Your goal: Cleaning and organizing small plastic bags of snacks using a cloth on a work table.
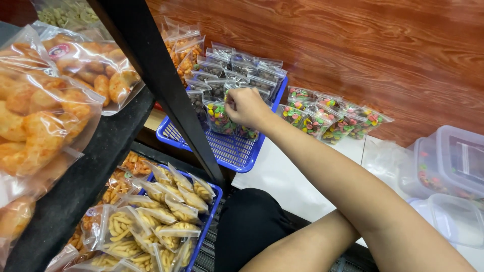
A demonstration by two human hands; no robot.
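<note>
Right hand (245,106), centre of frame, pinching the top of a small clear zip bag of multicoloured candy (218,118) standing in the blue perforated plastic basket (229,151). Best set upright, snug against the dark-filled bags (237,70) behind, without toppling the row. Left hand out of view; only its forearm at bottom centre.

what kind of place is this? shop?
Likely a small snack shop or packing spot: a blue basket of small zip bags of candy, fried snack bags on a black shelf, and the right hand placing one.
</note>
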